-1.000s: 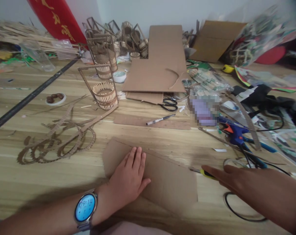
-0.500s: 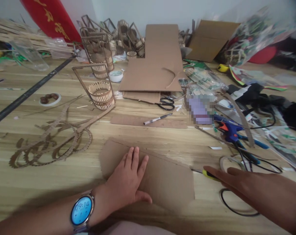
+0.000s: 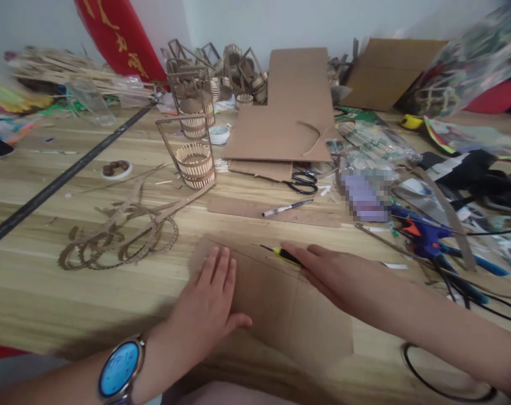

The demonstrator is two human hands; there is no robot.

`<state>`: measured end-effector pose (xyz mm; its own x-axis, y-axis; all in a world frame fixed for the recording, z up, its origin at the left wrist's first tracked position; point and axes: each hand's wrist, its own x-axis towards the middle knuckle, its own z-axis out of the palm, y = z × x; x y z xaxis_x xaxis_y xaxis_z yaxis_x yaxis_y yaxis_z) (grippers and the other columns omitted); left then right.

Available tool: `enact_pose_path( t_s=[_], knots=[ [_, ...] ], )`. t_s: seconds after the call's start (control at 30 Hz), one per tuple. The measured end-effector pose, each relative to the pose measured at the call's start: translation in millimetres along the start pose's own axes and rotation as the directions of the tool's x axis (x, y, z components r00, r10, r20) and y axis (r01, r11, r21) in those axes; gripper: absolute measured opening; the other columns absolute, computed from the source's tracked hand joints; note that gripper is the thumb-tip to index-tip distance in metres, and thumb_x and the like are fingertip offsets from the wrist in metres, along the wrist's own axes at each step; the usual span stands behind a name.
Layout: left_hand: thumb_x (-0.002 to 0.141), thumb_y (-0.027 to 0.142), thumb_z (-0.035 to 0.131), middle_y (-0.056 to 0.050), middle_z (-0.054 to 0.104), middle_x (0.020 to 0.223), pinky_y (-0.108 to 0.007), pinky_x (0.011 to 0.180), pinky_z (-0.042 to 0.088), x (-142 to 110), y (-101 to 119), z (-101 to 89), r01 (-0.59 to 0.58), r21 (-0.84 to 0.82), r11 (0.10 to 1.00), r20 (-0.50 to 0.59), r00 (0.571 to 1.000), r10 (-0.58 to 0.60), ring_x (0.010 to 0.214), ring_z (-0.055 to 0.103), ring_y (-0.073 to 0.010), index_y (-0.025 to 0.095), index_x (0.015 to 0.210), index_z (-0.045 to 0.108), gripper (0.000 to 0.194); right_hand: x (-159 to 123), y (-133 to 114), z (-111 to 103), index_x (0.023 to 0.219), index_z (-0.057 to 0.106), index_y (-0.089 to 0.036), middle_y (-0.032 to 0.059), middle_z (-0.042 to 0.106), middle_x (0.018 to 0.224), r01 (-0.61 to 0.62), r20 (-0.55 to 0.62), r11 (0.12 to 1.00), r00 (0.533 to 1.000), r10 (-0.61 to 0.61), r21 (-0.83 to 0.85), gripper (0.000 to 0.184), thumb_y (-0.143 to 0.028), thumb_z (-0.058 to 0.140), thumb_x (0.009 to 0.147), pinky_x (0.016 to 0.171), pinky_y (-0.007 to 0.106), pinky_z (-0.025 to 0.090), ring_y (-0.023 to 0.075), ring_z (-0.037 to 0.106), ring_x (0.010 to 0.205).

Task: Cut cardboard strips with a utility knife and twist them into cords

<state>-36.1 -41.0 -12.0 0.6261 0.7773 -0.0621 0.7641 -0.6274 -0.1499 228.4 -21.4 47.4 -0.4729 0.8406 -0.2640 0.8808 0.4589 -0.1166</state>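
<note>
My left hand point(image 3: 207, 295) lies flat, fingers spread, on the left part of a brown cardboard piece point(image 3: 281, 309). My right hand point(image 3: 340, 273) grips a yellow-and-black utility knife point(image 3: 287, 256), its thin tip pointing left. The tip is over the cardboard's far edge, close to a dark line drawn along it; whether it touches, I cannot tell. Beyond the cardboard, a pen point(image 3: 287, 208) rests on a narrow cardboard strip point(image 3: 234, 209).
Curled cardboard strips point(image 3: 120, 236) and a small slatted basket point(image 3: 195, 166) are to the left. Black-handled scissors point(image 3: 304, 183) sit by larger cardboard sheets point(image 3: 281, 132). A blue glue gun point(image 3: 426, 233) with cables lies at right. A black bar point(image 3: 70, 169) crosses the left side.
My right hand has brought the knife left, from beyond the cardboard's right end to over its far edge. My left hand stays flat on the cardboard. The view has shifted slightly left.
</note>
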Motion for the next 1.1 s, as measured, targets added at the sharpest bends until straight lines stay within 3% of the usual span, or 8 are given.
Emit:
enact_pose_path(
  t_s=[0.1,0.3,0.5,0.93,1.1],
  knots=[
    [0.075,0.069,0.069,-0.036,0.037,0.148,-0.054,0.109,0.043,-5,-11,-6.6,0.096,0.014,0.995,0.115,0.989,-0.097,0.137,0.042,-0.0472,-0.005,0.140,0.050,0.100,43,-23,-2,0.151,0.034,-0.011,0.0134,0.071,0.103,0.120,0.024,0.992,0.993,-0.119,-0.036,0.064,-0.003,0.045,0.089,0.065,0.026,0.046,0.0202,0.071,0.084],
    [0.067,0.070,0.075,-0.039,0.035,0.146,-0.053,0.105,0.046,2,-20,-14.5,0.097,-0.021,0.995,0.228,0.970,-0.090,0.137,0.040,-0.0479,-0.004,0.138,0.051,0.105,89,-49,-8,0.149,0.036,-0.009,0.0145,0.072,0.105,0.272,0.002,0.959,0.962,-0.273,0.076,0.057,-0.008,0.045,0.093,0.068,0.030,0.048,0.0225,0.070,0.089],
    [0.064,0.072,0.075,-0.041,0.036,0.145,-0.054,0.101,0.049,6,-21,-14.7,0.085,-0.020,0.996,0.240,0.968,-0.078,0.135,0.042,-0.0492,-0.002,0.137,0.052,0.106,97,-57,-14,0.142,0.044,-0.010,0.0116,0.073,0.099,0.282,0.047,0.957,0.957,-0.285,0.060,0.047,-0.010,0.045,0.095,0.065,0.029,0.048,0.0207,0.071,0.084],
    [0.063,0.071,0.077,-0.040,0.037,0.146,-0.054,0.101,0.050,4,-20,-12.2,0.104,-0.043,0.994,0.231,0.969,-0.091,0.136,0.041,-0.0488,-0.001,0.139,0.050,0.108,102,-71,-21,0.125,0.060,-0.010,0.0115,0.073,0.095,0.352,0.040,0.910,0.935,-0.352,-0.220,0.032,-0.010,0.046,0.095,0.062,0.028,0.050,0.0202,0.072,0.080],
    [0.065,0.071,0.076,-0.038,0.038,0.146,-0.052,0.099,0.051,7,-21,-16.1,0.102,-0.014,0.995,0.269,0.958,-0.094,0.136,0.042,-0.0474,0.001,0.140,0.050,0.105,104,-78,-32,0.121,0.064,-0.011,0.0124,0.073,0.112,0.379,0.088,0.898,0.926,-0.368,-0.224,0.032,-0.007,0.049,0.093,0.065,0.026,0.052,0.0186,0.072,0.084]
  ],
)
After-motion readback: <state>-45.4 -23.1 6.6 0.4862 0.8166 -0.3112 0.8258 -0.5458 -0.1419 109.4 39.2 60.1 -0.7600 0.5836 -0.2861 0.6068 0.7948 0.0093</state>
